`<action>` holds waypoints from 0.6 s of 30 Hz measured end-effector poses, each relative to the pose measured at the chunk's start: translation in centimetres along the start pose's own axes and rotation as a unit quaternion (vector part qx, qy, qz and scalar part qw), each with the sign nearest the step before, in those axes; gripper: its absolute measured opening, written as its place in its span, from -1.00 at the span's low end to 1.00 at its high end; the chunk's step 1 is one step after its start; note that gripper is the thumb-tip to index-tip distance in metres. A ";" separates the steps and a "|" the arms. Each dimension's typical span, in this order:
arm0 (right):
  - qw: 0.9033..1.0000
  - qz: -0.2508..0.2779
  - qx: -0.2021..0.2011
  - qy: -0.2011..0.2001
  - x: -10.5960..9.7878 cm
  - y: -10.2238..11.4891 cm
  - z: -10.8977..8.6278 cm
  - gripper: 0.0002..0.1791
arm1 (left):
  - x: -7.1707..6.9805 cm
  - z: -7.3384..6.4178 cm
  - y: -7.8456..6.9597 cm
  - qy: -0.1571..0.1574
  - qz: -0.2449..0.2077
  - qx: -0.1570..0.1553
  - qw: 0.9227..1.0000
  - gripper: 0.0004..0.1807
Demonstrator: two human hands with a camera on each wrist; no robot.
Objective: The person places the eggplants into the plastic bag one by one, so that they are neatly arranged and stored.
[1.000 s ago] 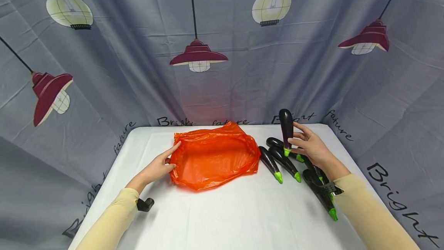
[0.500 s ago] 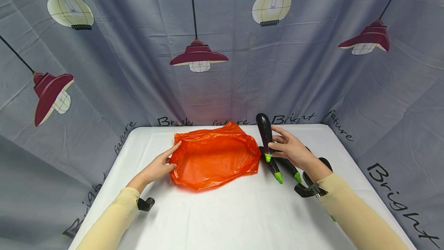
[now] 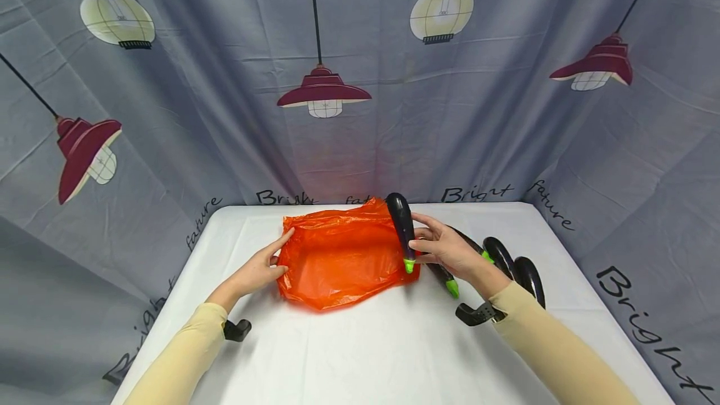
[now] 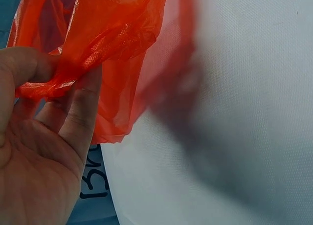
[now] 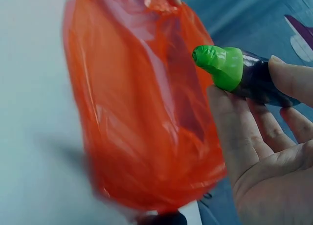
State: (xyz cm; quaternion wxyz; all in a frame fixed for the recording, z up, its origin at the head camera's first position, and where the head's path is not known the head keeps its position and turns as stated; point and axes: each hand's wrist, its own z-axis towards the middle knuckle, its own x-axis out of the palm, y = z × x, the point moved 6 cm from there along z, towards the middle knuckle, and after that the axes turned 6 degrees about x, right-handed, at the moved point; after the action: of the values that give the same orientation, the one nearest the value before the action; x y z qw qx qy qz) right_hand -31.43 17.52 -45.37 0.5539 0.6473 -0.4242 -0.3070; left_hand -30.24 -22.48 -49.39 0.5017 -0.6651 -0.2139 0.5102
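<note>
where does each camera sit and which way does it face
Head: worn on the head, facing forward and down at the white table; left hand, right hand and both sleeves show.
Left wrist: on that wrist, facing the left hand, fingers pinching the orange bag.
Right wrist: on that wrist, facing the right hand holding an eggplant, the bag behind.
Head and right wrist views share the held eggplant and bag.

The left hand [image 3: 253,275] pinches the left edge of the orange bag [image 3: 343,261] between thumb and fingers; the bag partly hides its fingertips, so their exact bend is hard to judge. The right hand [image 3: 447,249] is at the bag's right side, thumb opposed to spaced fingers in a pinching hold. Both forearms [image 3: 182,355], in pale yellow sleeves, angle inward toward the bag.
</note>
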 end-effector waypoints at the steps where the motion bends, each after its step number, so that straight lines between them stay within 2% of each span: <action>1: 1.000 0.007 0.004 0.003 0.4 -0.1 0.1 -0.12 | 0.0 0.0 0.0 0.000 -0.003 -0.003 1.000 -0.03; 9: 0.999 -0.005 0.022 0.044 3.7 -1.2 1.5 -0.13 | 0.0 0.1 -0.2 0.005 -0.003 -0.011 1.000 -0.03; 13: 0.997 -0.011 0.030 0.067 5.3 -1.9 2.1 -0.13 | -0.1 0.1 -0.3 0.000 0.013 0.000 1.000 -0.02; 18: 0.995 -0.008 0.064 0.080 7.2 -3.3 2.9 -0.13 | -0.2 0.3 -0.4 -0.012 0.035 0.016 0.999 -0.02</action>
State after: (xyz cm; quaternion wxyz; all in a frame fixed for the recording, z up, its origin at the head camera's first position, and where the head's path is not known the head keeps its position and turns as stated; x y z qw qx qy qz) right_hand -30.03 9.91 -48.62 0.5410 0.7075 -0.3916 -0.2310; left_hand -30.45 -22.35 -48.97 0.4917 -0.6576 -0.1886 0.5386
